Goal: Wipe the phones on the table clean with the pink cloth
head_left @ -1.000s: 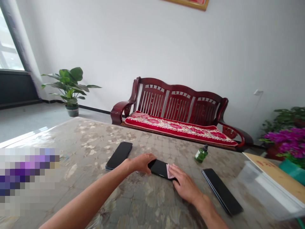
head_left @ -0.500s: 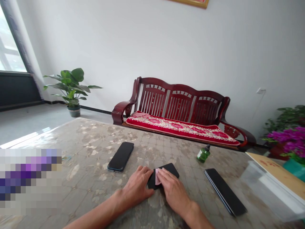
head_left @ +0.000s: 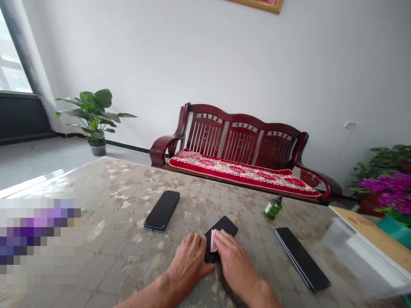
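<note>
A black smartphone (head_left: 226, 225) lies on the table in front of me, partly hidden by my hands. My left hand (head_left: 189, 259) grips it along its left side, thumb at the near end and fingers at the left edge. Under the fingers of my right hand (head_left: 236, 259), a folded pink cloth (head_left: 213, 242) is pressed onto the phone's surface. Left of my hands lies a second dark smartphone (head_left: 162, 210). A third, long black phone (head_left: 302, 259) rests to the right, beyond which the picture shows a clear plastic box.
Behind the right-hand phone stands a small green bottle (head_left: 273, 208) with a dark top. The clear plastic box (head_left: 349, 252) has a tan board (head_left: 369, 231) on it. A patterned cover spreads over the table (head_left: 122, 226). Past its far edge is a red wooden bench (head_left: 237, 137).
My left hand has shifted right and nearer to me. The phone between my hands has turned slightly. My right hand still presses the cloth on it.
</note>
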Action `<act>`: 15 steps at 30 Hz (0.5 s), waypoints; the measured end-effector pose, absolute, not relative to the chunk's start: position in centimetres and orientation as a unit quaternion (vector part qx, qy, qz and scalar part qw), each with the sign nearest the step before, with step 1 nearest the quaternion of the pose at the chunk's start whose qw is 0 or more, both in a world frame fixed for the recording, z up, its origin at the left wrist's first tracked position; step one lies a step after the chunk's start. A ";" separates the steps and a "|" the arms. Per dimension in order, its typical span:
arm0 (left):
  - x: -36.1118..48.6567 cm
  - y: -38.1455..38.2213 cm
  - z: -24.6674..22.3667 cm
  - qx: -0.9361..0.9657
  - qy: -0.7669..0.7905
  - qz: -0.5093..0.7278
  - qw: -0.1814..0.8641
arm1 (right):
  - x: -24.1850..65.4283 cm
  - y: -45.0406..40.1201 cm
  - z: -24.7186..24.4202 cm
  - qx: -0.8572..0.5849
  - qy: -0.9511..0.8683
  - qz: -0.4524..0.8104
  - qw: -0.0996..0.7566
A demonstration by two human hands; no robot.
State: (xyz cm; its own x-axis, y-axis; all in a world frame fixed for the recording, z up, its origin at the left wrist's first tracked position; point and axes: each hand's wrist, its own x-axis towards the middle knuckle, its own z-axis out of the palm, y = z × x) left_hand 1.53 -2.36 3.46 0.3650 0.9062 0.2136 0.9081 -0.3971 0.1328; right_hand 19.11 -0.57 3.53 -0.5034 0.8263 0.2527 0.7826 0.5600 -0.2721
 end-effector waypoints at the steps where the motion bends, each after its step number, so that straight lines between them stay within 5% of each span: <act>1: 1.7 -2.5 3.2 -0.827 -0.549 -0.121 0.016 | 19.7 -0.3 3.2 -0.483 -0.854 0.059 0.187; 6: 2.3 -3.0 1.8 -0.846 -0.516 -0.115 0.061 | 21.0 2.6 2.2 -0.533 -0.812 0.064 0.229; 15: 1.3 -2.8 1.0 -0.893 -0.412 -0.162 0.079 | 19.8 -1.2 3.0 -0.469 -0.868 0.029 0.160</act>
